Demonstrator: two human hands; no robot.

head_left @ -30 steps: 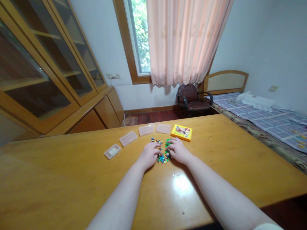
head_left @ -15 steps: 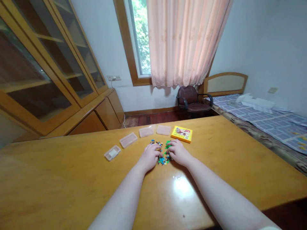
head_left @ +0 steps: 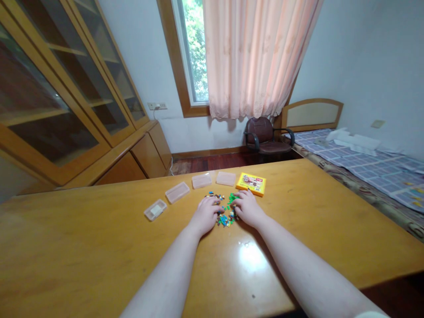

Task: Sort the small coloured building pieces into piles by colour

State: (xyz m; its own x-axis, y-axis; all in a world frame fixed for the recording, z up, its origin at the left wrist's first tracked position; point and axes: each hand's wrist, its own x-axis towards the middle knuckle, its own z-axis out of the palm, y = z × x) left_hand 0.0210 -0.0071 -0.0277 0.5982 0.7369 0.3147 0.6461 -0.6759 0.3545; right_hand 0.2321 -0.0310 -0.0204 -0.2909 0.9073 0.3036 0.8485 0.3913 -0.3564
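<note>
A small heap of tiny coloured building bricks (head_left: 224, 211) lies on the yellow wooden table (head_left: 99, 247). My left hand (head_left: 206, 214) rests palm down on the heap's left side, fingers stretched over the bricks. On the right side of the heap lies my right hand (head_left: 247, 208), also flat with its fingers spread on the pieces. Neither hand grips anything that I can see. Some bricks are hidden under both palms.
Behind the heap lie a yellow box (head_left: 251, 183) and several clear plastic cases, among them one (head_left: 177, 192) and another (head_left: 155, 209) at the left. A dark chair (head_left: 265, 136) and a bed (head_left: 367, 163) stand beyond the table; glass cabinets (head_left: 66, 101) line the left wall.
Both hands have shifted slightly over the bricks, the fingers spreading a little. The heap looks slightly more scattered between them. The camera moved a little.
</note>
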